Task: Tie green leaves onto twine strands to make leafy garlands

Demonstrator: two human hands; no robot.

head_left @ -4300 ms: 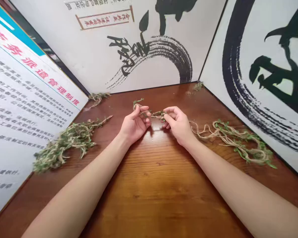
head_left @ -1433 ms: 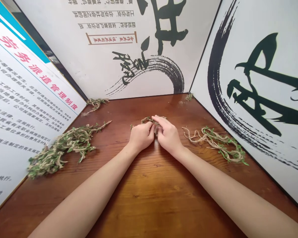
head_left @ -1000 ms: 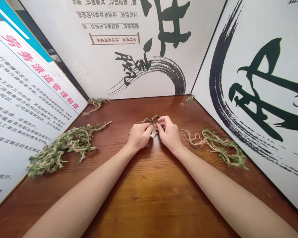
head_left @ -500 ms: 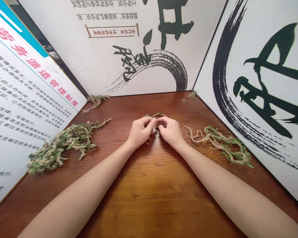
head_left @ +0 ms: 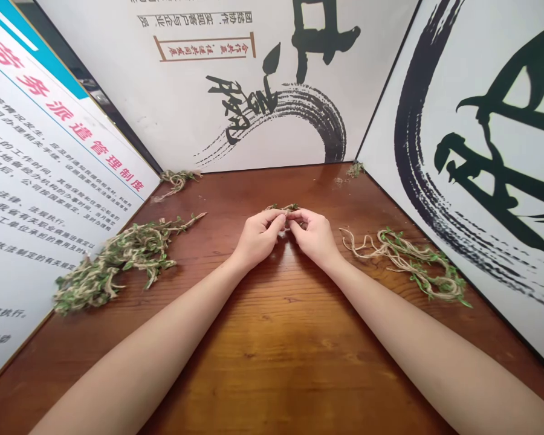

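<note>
My left hand (head_left: 257, 237) and my right hand (head_left: 314, 234) meet at the middle of the brown wooden table (head_left: 272, 338), fingertips pinched together. Between them they hold a short piece of jute twine with small green leaves (head_left: 281, 208); its ends poke out just above my fingers. Most of the piece is hidden inside my hands. Both forearms rest low over the table.
A thick heap of leafy twine (head_left: 118, 257) lies at the left. A looser tangle of leafy twine (head_left: 412, 266) lies at the right. Small scraps sit in the far left corner (head_left: 178, 179) and far right corner (head_left: 354, 170). Printed boards wall in three sides.
My hands came together from a wider hold. The twine piece, once stretched between them, is now bunched at my fingertips. The view shifted slightly.
</note>
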